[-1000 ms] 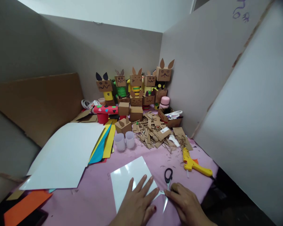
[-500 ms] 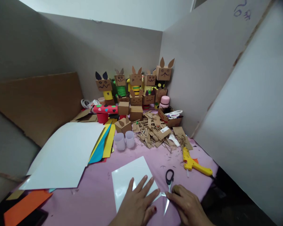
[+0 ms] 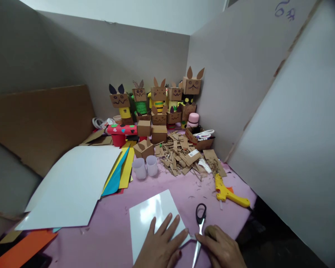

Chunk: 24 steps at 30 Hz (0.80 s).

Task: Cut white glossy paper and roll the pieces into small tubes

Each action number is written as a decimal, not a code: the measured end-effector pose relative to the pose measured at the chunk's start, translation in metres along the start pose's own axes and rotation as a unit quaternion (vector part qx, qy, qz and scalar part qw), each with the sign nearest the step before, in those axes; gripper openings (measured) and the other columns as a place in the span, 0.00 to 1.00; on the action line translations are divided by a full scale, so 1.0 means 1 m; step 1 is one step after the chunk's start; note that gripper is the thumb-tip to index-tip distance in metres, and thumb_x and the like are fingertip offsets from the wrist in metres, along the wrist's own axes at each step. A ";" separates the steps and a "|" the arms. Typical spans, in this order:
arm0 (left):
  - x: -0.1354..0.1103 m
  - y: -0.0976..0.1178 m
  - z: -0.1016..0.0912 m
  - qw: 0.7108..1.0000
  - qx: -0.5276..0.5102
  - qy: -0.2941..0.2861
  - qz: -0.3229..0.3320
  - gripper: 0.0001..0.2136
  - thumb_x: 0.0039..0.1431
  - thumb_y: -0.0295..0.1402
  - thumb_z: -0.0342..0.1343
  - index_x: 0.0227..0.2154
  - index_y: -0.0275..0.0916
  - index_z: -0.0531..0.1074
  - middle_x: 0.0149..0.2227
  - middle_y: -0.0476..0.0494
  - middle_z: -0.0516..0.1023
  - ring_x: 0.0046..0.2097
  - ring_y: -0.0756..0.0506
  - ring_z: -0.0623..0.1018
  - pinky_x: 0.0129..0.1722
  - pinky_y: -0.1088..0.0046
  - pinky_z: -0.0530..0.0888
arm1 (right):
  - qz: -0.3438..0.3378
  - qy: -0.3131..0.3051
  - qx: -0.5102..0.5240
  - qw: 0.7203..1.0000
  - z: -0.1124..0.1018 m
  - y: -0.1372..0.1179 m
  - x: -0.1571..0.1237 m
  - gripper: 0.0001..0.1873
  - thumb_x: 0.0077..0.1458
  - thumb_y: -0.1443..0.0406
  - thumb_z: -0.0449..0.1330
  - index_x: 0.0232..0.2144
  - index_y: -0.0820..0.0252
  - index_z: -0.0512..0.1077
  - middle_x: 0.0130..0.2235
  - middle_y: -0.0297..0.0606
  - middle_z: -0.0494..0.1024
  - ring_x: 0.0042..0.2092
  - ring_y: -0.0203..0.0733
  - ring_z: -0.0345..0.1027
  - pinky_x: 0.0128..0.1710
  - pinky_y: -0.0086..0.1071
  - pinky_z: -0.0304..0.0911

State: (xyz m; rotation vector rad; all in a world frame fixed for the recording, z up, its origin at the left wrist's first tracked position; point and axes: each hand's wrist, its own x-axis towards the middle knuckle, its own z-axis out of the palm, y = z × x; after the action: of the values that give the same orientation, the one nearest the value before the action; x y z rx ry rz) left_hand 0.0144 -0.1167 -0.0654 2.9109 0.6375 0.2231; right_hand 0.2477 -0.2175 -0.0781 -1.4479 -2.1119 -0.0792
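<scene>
My left hand (image 3: 162, 245) lies flat with fingers spread on a small glossy white sheet (image 3: 150, 216) on the pink tabletop, pressing it down. My right hand (image 3: 222, 249) rests at the sheet's right corner, its fingertips pinching or touching that edge beside the blades of black-handled scissors (image 3: 200, 223). The scissors lie on the table between the two hands, handle pointing away from me. Whether the right hand grips the paper edge I cannot tell.
A large white sheet (image 3: 69, 184) over yellow, blue and orange papers lies at left. Two white cups (image 3: 145, 166), a pile of cardboard scraps (image 3: 180, 154), a yellow glue gun (image 3: 227, 191) and cardboard box figures (image 3: 159, 98) stand behind. White panels wall the right side.
The view shifted slightly; both hands slid a little lower in the frame and stay on the small white sheet. The scissors have not moved on the table.
</scene>
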 end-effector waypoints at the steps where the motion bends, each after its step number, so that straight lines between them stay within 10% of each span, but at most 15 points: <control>1: 0.002 0.000 0.001 1.000 -0.010 0.009 -0.012 0.26 0.65 0.32 0.48 0.63 0.56 0.51 0.64 0.44 0.63 0.62 0.33 0.65 0.53 0.41 0.68 | -0.003 0.005 0.000 1.000 -0.003 0.001 0.004 0.20 0.56 0.76 0.50 0.48 0.59 0.69 0.33 0.43 0.75 0.33 0.43 0.71 0.30 0.32 0.69; 9: 0.041 0.013 -0.007 0.997 -0.059 -0.024 -0.047 0.23 0.65 0.28 0.46 0.62 0.47 0.56 0.65 0.42 0.61 0.65 0.36 0.61 0.57 0.37 0.63 | 0.034 0.004 -0.029 0.999 -0.014 0.018 0.016 0.20 0.55 0.76 0.48 0.44 0.59 0.72 0.35 0.45 0.75 0.35 0.46 0.73 0.31 0.35 0.71; 24: 0.029 0.013 -0.036 0.998 -0.063 -0.030 -0.009 0.28 0.58 0.18 0.48 0.56 0.55 0.65 0.61 0.45 0.68 0.59 0.39 0.71 0.54 0.51 0.70 | 0.022 -0.032 0.009 0.999 -0.006 0.010 0.009 0.19 0.54 0.76 0.50 0.43 0.56 0.72 0.32 0.40 0.74 0.33 0.43 0.69 0.29 0.32 0.66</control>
State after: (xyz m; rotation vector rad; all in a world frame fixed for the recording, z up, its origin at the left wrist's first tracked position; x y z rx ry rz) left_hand 0.0398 -0.1118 -0.0244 2.7783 0.6179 0.1672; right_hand 0.2566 -0.2083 -0.0714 -1.5044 -2.1239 0.0043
